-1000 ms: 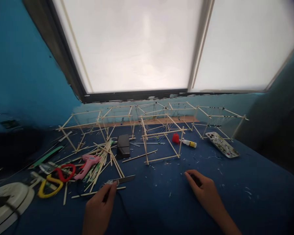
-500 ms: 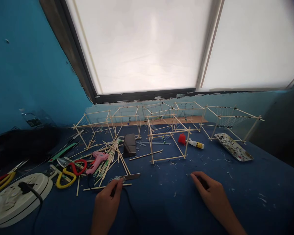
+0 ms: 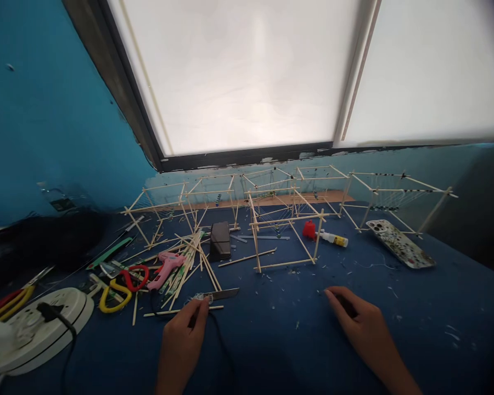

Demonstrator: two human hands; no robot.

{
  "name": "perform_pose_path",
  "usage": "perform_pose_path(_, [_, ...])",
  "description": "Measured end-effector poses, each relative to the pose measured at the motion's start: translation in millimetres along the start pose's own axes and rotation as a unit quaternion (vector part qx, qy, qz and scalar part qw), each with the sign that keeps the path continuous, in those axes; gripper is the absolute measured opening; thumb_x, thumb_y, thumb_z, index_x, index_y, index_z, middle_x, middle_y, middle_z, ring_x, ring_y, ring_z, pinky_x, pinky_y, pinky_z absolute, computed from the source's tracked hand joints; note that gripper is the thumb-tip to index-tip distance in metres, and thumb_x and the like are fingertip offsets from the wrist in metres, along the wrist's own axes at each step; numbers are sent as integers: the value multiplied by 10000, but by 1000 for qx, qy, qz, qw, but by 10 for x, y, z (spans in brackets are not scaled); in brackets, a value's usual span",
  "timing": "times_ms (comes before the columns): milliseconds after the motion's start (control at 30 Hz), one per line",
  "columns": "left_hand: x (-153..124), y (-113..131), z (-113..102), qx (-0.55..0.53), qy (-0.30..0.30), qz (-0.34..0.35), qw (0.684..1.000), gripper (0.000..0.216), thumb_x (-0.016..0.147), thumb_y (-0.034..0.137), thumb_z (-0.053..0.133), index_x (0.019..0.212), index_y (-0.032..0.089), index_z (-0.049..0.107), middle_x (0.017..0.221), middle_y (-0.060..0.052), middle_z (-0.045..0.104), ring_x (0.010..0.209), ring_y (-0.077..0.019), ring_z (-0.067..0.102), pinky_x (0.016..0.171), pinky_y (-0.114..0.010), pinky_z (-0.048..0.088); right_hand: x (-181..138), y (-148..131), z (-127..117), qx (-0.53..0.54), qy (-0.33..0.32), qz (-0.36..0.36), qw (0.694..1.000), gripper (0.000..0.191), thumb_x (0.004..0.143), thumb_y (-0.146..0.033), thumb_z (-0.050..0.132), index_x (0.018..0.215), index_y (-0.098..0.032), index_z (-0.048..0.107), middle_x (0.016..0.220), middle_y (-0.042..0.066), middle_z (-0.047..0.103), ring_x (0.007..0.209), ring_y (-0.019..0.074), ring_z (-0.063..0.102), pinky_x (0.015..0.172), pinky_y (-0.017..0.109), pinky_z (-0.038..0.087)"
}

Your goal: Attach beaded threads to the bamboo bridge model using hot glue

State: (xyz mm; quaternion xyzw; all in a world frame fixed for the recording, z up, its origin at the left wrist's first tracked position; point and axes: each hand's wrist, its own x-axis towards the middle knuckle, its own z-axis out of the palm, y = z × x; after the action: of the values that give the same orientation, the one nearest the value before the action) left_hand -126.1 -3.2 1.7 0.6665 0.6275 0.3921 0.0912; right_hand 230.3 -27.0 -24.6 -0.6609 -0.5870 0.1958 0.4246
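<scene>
My left hand (image 3: 183,337) is closed in a pinch over the blue table, its fingertips at a small clear tangled clump (image 3: 201,297). Whether the clump is gripped or lies just beyond the fingers, I cannot tell. A flat metal blade (image 3: 225,294) lies at the same fingertips. To the right, my right hand (image 3: 357,321) rests low at the table with thumb and forefinger pressed together; anything between them is too small to make out. In front of both hands stands a cube-like stick frame (image 3: 286,265) with threads and small beads strung inside.
More stick frames (image 3: 415,190) line the wall. On the left lie loose sticks (image 3: 189,263), a pink glue gun (image 3: 167,270), scissors (image 3: 115,296), a green cutter (image 3: 110,254) and a white power strip (image 3: 72,312). A dark box (image 3: 220,241), glue bottle (image 3: 333,238) and phone (image 3: 401,244) lie farther back.
The view has shifted slightly, so everything sits a little farther right in the picture. Both hands keep nearly the same pose and place on the table.
</scene>
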Motion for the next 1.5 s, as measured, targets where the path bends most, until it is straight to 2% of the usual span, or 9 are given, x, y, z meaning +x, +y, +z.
perform_pose_path(333, [-34, 42, 11, 2, -10, -8, 1000, 423, 975, 520, 487, 724, 212, 634, 608, 21, 614, 534, -136, 575, 525, -229, 383, 36, 74, -28, 1, -11, 10, 1000, 469, 871, -634, 550, 994, -241, 773, 754, 32, 751, 569, 188, 682, 469, 257, 521])
perform_pose_path(600, [-71, 102, -21, 1, -10, -14, 1000, 411, 997, 468, 472, 723, 201, 623, 608, 16, 583, 547, -138, 533, 549, -244, 370, 1, 107, -39, -5, 12, 32, 999, 420, 800, -640, 614, 929, -285, 798, 824, 36, 789, 611, 230, 722, 460, 271, 545])
perform_pose_path(933, [-113, 104, -2, 18, 16, -9, 1000, 431, 995, 465, 469, 666, 206, 573, 570, 20, 538, 517, -137, 493, 531, -246, 374, 6, 50, -55, -18, 22, 41, 999, 446, 776, -670, 599, 911, -294, 798, 901, 40, 802, 741, 274, 762, 487, 288, 567])
perform_pose_path(1033, [-54, -17, -124, 91, 113, -8, 989, 369, 987, 457, 488, 805, 197, 675, 728, -29, 666, 659, -178, 598, 642, -271, 458, 6, 75, -64, -19, 20, 42, 999, 455, 764, -675, 603, 929, -299, 800, 924, 32, 805, 786, 281, 768, 505, 287, 578])
perform_pose_path(1100, [63, -184, -271, 194, 174, 0, 965, 352, 981, 443, 489, 971, 184, 728, 956, -94, 729, 884, -254, 641, 801, -345, 491, 4, 118, -65, -17, 20, 38, 999, 437, 763, -668, 610, 914, -305, 800, 897, 25, 805, 760, 272, 768, 525, 284, 590])
perform_pose_path(1133, [138, -286, -349, 242, 179, 4, 954, 369, 980, 432, 476, 1049, 180, 737, 1064, -120, 729, 986, -296, 627, 866, -394, 484, 2, 144, -62, -17, 19, 35, 999, 430, 765, -666, 613, 912, -308, 800, 888, 22, 805, 747, 268, 768, 533, 284, 595])
perform_pose_path(1233, [348, -593, -523, 301, 118, 2, 946, 408, 983, 360, 417, 1186, 190, 728, 1247, -122, 703, 1081, -340, 603, 910, -452, 475, -4, 222, -43, -26, 22, 25, 999, 415, 778, -664, 621, 931, -321, 799, 904, 15, 806, 739, 264, 767, 550, 288, 606])
perform_pose_path(1333, [436, -791, -549, 295, 67, 22, 953, 437, 996, 351, 392, 1238, 164, 703, 1257, -109, 713, 1093, -324, 608, 947, -441, 469, -5, 264, -22, -41, 27, 30, 998, 396, 787, -658, 631, 956, -340, 794, 916, 3, 806, 738, 262, 766, 547, 288, 606])
perform_pose_path(1500, [401, -822, -472, 293, 80, 24, 952, 445, 991, 408, 413, 1222, 169, 709, 1205, -118, 733, 1100, -326, 606, 936, -443, 473, 9, 199, -37, -34, 25, 34, 999, 417, 770, -675, 623, 926, -332, 799, 902, 15, 806, 744, 276, 767, 526, 302, 598])
